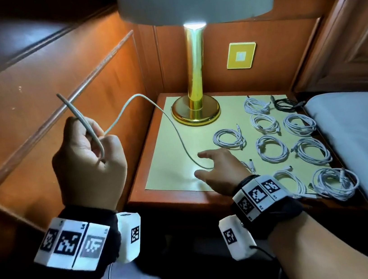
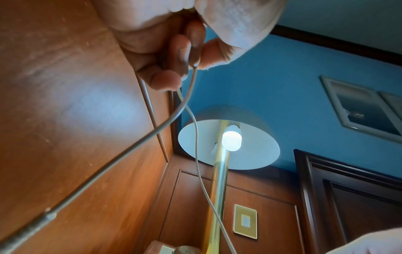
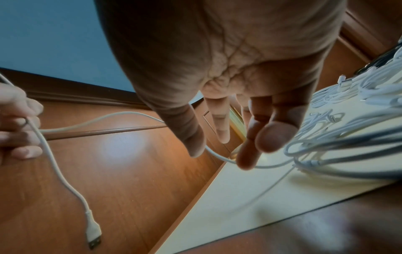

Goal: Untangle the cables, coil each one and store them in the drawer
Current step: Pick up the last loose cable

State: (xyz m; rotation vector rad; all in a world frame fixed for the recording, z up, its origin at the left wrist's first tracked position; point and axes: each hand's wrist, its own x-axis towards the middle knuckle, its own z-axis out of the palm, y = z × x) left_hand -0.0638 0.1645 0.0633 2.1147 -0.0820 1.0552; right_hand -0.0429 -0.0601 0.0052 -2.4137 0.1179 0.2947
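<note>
Cable (image 1: 171,127), thin smooth white cord, pinched in curled left hand (image 1: 87,162); right hand (image 1: 220,169) spread-fingered, holding nothing.

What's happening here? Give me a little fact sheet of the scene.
Left hand: raised, grips the loose white cable near one end
Right hand: fingers spread, low over the nightstand, by that cable
Coiled cables: white bundles in rows, one black at the back
Lamp: lit, brass base
Drawer: not visible

left hand (image 2: 174,51) pinches a white cable (image 2: 196,154) before a lit lamp (image 2: 230,141).
</note>
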